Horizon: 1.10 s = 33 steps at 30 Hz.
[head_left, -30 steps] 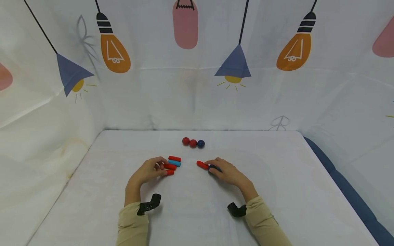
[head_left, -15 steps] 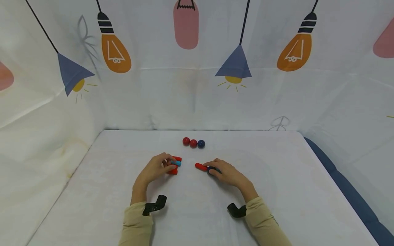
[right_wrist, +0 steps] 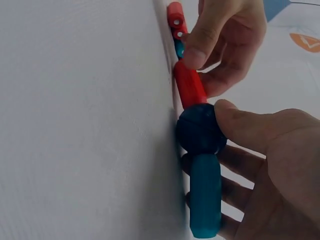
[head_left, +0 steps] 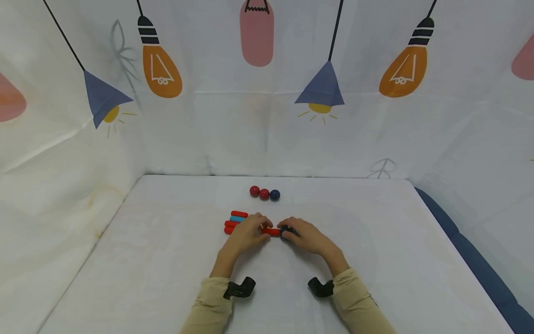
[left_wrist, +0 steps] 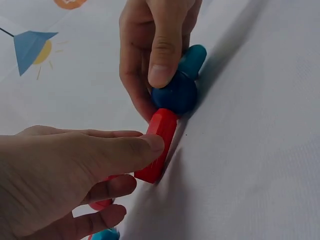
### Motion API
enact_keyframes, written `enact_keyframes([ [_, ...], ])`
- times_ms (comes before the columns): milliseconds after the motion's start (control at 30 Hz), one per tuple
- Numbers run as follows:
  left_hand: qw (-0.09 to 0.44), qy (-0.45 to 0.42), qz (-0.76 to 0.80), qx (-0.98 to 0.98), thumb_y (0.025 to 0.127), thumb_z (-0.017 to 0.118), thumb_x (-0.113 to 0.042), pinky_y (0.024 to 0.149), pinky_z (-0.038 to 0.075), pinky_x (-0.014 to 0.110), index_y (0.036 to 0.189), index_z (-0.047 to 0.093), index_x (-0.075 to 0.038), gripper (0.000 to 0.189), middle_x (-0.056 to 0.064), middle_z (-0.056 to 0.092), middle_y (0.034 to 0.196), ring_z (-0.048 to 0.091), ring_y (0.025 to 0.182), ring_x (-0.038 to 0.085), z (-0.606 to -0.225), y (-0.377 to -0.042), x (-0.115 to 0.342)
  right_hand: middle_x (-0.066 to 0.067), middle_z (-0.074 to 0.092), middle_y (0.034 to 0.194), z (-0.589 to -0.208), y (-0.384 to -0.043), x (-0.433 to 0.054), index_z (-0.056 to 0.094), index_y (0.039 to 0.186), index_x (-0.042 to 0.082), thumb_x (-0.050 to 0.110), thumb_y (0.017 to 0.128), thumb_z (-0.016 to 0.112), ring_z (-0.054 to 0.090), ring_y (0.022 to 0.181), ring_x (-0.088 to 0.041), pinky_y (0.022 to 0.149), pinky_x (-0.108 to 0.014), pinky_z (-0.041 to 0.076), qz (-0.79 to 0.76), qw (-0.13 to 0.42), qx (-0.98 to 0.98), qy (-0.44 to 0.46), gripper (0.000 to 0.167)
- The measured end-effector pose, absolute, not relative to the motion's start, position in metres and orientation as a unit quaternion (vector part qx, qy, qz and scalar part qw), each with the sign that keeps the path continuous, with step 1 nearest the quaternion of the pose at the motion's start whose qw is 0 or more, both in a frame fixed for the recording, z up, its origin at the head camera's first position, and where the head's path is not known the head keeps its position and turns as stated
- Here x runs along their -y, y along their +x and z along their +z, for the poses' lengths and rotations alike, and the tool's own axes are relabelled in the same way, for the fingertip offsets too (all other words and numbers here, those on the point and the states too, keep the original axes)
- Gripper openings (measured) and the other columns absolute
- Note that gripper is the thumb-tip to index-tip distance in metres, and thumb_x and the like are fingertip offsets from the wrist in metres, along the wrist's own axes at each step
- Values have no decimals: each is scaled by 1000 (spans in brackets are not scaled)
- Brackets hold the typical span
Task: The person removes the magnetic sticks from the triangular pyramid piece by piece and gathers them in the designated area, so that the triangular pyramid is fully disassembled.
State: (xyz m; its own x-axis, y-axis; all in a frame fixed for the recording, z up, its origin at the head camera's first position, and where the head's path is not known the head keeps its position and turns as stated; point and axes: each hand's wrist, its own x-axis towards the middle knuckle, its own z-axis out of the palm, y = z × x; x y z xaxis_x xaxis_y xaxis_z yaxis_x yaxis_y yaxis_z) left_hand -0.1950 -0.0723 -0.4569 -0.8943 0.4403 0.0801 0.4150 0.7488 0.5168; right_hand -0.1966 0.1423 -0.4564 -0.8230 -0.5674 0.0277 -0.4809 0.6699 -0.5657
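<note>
In the head view, my left hand [head_left: 247, 235] meets my right hand [head_left: 310, 237] near the table's middle. My left thumb and fingers pinch a red rod [left_wrist: 161, 140], whose end touches a dark blue ball [right_wrist: 200, 129]. The right hand grips that ball between thumb and fingers. From the ball's other side a teal rod [right_wrist: 205, 195] extends along the right palm, low over the white surface. Left of the hands lie several loose rods side by side: a red rod [head_left: 239, 213], a light blue rod [head_left: 237, 218] and more red ones, partly hidden behind my left hand.
Further back on the white table [head_left: 179, 199], two red balls [head_left: 259, 193] and a dark blue ball [head_left: 275, 195] sit in a row. Behind the table hangs a white cloth [head_left: 233, 134] printed with lamps. A dark blue padded edge [head_left: 467, 241] runs along the right.
My left hand has moved right from the loose rods and now pinches the red rod at the ball. That rod, slanted before, lies nearly level across the view. The right hand has barely moved.
</note>
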Motion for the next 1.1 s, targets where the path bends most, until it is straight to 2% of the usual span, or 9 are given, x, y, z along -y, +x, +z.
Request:
enact_keyframes([
  [200, 46, 248, 261, -932, 84, 72, -22, 69, 45, 24, 98, 67, -16, 16, -2, 59, 86, 52, 79, 10, -458, -195, 72, -4, 64, 113, -459, -195, -139, 59, 120, 11, 20, 95, 55, 59, 108, -20, 93, -42, 47, -298, 74, -912, -271, 27],
  [567, 100, 311, 272, -905, 86, 69, -21, 76, 47, 25, 99, 69, -13, 15, -5, 60, 88, 54, 81, 8, -452, -196, 87, -4, 65, 116, -456, -192, -140, 61, 120, 12, 20, 96, 53, 59, 112, -23, 96, -43, 46, -301, 58, -907, -289, 27],
  [800, 132, 276, 315, -898, 84, 71, -23, 75, 47, 25, 95, 69, -19, 11, -9, 61, 87, 55, 81, 8, -447, -197, 110, -3, 64, 115, -456, -194, -139, 60, 122, 11, 22, 97, 53, 59, 112, -21, 96, -42, 46, -296, 60, -906, -297, 28],
  [967, 129, 252, 337, -898, 83, 73, -23, 70, 47, 24, 90, 67, -23, 10, -11, 62, 81, 55, 76, 9, -440, -196, 131, -2, 64, 114, -455, -195, -140, 61, 121, 12, 23, 96, 54, 59, 109, -20, 95, -42, 47, -299, 72, -906, -291, 28],
  [1100, 129, 231, 353, -898, 83, 73, -24, 72, 47, 26, 91, 67, -24, 10, -10, 62, 82, 55, 80, 10, -434, -195, 147, -1, 63, 112, -454, -195, -141, 61, 121, 13, 23, 96, 54, 58, 106, -17, 93, -40, 47, -294, 73, -907, -293, 28],
])
